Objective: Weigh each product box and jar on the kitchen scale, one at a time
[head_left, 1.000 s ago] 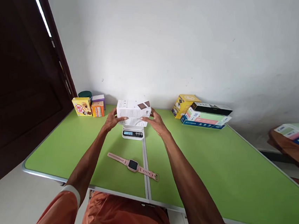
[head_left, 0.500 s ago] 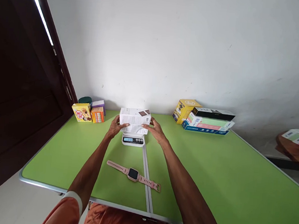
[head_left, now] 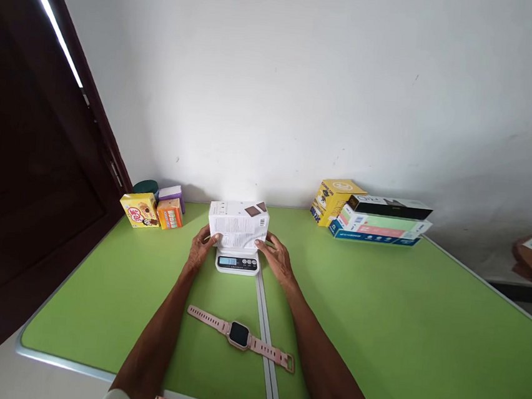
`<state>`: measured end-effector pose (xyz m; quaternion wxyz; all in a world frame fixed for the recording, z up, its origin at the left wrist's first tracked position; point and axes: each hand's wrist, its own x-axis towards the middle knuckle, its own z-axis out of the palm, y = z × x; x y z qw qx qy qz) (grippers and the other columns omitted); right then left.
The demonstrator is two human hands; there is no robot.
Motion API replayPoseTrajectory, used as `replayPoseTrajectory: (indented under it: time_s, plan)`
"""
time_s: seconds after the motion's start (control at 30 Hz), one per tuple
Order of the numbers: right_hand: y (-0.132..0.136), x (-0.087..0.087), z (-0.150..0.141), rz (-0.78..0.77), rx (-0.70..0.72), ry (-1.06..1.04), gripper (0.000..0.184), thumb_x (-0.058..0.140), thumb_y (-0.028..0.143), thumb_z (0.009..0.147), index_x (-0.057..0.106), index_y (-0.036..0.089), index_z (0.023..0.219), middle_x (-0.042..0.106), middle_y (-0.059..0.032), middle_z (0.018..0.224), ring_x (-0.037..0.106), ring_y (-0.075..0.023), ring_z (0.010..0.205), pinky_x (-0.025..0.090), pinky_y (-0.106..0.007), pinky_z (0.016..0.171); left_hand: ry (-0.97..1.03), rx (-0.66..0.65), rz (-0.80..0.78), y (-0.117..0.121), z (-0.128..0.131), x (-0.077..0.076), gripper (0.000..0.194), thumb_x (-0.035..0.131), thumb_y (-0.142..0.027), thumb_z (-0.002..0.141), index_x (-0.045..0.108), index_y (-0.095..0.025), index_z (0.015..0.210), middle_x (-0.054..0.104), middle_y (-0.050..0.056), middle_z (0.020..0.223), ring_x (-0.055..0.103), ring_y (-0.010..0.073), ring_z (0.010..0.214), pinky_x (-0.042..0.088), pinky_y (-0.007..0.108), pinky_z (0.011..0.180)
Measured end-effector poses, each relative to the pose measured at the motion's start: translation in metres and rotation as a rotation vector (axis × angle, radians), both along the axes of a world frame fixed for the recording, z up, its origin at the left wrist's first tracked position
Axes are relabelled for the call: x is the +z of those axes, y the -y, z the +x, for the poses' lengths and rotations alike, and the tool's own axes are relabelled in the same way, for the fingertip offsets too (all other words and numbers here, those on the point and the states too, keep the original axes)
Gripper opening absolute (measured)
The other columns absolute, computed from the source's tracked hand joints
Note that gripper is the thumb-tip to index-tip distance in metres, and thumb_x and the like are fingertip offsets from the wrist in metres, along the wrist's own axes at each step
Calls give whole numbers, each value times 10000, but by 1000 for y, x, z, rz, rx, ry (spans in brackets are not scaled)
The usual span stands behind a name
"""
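A white cardboard box [head_left: 239, 221] with printed text stands on a small white digital kitchen scale [head_left: 236, 269], whose lit display shows digits too small to read surely. My left hand [head_left: 199, 249] grips the box's lower left side, thumb at the front edge. On the opposite side my right hand [head_left: 278, 258] does the same, its thumb on the lower right of the front face. The box hides most of the scale's platform and the fingers behind its sides. Nearer to me, between my forearms, a pink-strapped smartwatch [head_left: 238, 335] lies flat with a dark screen.
At the back left stand a yellow box [head_left: 140, 210], an orange box [head_left: 169, 214], a purple-and-white box [head_left: 171, 194] and a dark green round item [head_left: 147, 187]. A yellow carton [head_left: 334, 203] and stacked flat boxes [head_left: 381, 223] are at the back right of the green table [head_left: 377, 317].
The view has shifted slightly. Both thumbs sit lower and closer to the box's side edges than before. The box remains between my hands, over the scale.
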<state>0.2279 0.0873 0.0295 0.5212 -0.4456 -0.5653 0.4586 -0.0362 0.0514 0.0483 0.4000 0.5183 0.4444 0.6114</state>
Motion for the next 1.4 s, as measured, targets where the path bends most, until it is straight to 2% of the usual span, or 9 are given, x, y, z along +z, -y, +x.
replayPoseTrajectory:
  time_s: [0.13, 0.33, 0.47, 0.67, 0.87, 1.03, 1.27, 1.4]
  plan:
    - [1, 0, 2, -19, -21, 15, 868, 823, 829, 732, 752, 262, 1385, 714, -136, 1543, 735, -458, 1333, 598, -637, 1143, 35, 26, -2, 3, -4, 4, 736, 855, -730, 810, 790, -190, 1307, 752, 169, 1473, 642, 411, 1448, 452, 580, 1264]
    - [12, 12, 0, 15, -47, 27, 908, 757, 899, 759, 772, 202, 1340, 783, -193, 1414, 751, -464, 1306, 634, -588, 1087, 61, 26, -9, 5, -6, 7, 776, 856, -759, 795, 794, -197, 1325, 741, 163, 1495, 624, 412, 1471, 403, 583, 1306]
    - [14, 16, -1, 24, -60, 55, 900, 739, 935, 745, 788, 221, 1291, 816, -173, 1349, 773, -457, 1266, 628, -582, 1091, 47, 4, -14, 5, -4, 6, 818, 867, -788, 754, 796, -185, 1301, 760, 168, 1462, 642, 424, 1447, 426, 588, 1288]
    - [12, 16, -1, 12, -47, 45, 937, 740, 962, 725, 797, 226, 1302, 808, -173, 1368, 763, -476, 1276, 625, -599, 1097, -21, 12, -10, 5, -5, 6, 769, 799, -806, 816, 792, -203, 1293, 763, 138, 1464, 645, 406, 1449, 463, 567, 1271]
    - [14, 16, -1, 0, -52, 46, 959, 731, 968, 737, 787, 225, 1340, 796, -174, 1393, 757, -478, 1285, 619, -602, 1102, -52, 25, -6, 6, -6, 6, 821, 781, -842, 809, 784, -187, 1304, 755, 150, 1473, 639, 411, 1453, 473, 553, 1264]
    - [15, 16, -1, -7, -58, 47, 993, 722, 995, 712, 784, 232, 1345, 759, -178, 1461, 751, -487, 1292, 625, -619, 1086, -24, 26, -5, 6, -5, 6, 872, 791, -836, 811, 753, -175, 1377, 719, 170, 1524, 608, 419, 1490, 474, 551, 1262]
    - [12, 11, -1, -9, -39, 22, 977, 750, 962, 725, 776, 214, 1354, 771, -195, 1431, 756, -477, 1285, 623, -601, 1097, -5, 36, -35, 5, -6, 3, 967, 778, -862, 801, 694, -180, 1480, 702, 181, 1541, 585, 414, 1515, 468, 540, 1271]
    - [9, 6, -3, 0, -54, -19, 973, 787, 909, 727, 749, 208, 1400, 769, -197, 1423, 766, -449, 1258, 627, -575, 1086, -36, 30, -54, 10, -6, 10, 985, 759, -872, 806, 673, -178, 1499, 698, 193, 1540, 602, 424, 1496, 482, 555, 1258]
